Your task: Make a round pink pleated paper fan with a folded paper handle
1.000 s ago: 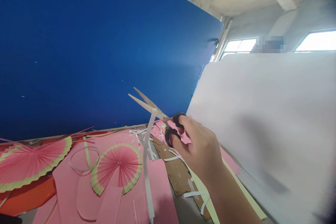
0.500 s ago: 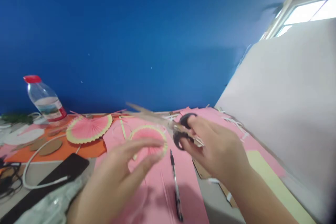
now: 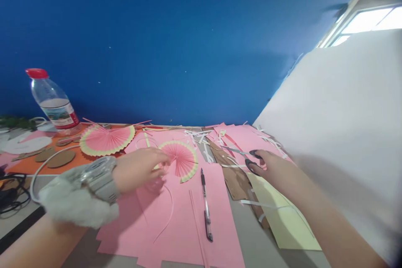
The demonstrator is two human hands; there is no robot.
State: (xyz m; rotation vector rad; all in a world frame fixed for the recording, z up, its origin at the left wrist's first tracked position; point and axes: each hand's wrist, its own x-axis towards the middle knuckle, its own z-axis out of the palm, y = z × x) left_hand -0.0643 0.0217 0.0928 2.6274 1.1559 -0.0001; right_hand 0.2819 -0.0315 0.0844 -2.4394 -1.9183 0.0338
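My right hand (image 3: 274, 171) holds a pair of scissors (image 3: 248, 155) by the black handles, low over the right side of the table. The blades point left, over paper scraps. My left hand (image 3: 141, 168) is at the left edge of a pleated paper fan (image 3: 179, 160), pink with a pale yellow rim. Its fingers are curved, with a gap between thumb and forefinger, and they cover part of the fan's left side. A clear-barrelled pen (image 3: 205, 207) with a black grip lies right of the fan on pink paper (image 3: 176, 234).
A second pleated fan (image 3: 106, 139) rests on orange paper at the left, near cardboard discs (image 3: 60, 159) and a red-capped bottle (image 3: 56, 102). White paper strips (image 3: 199, 136) litter the back. Pale yellow paper (image 3: 282, 226) and brown cardboard (image 3: 235, 180) lie at the right.
My right hand has carried the scissors right and down towards the table. My left hand has moved to the fan's left edge, its fingers more curled. The view has shifted slightly.
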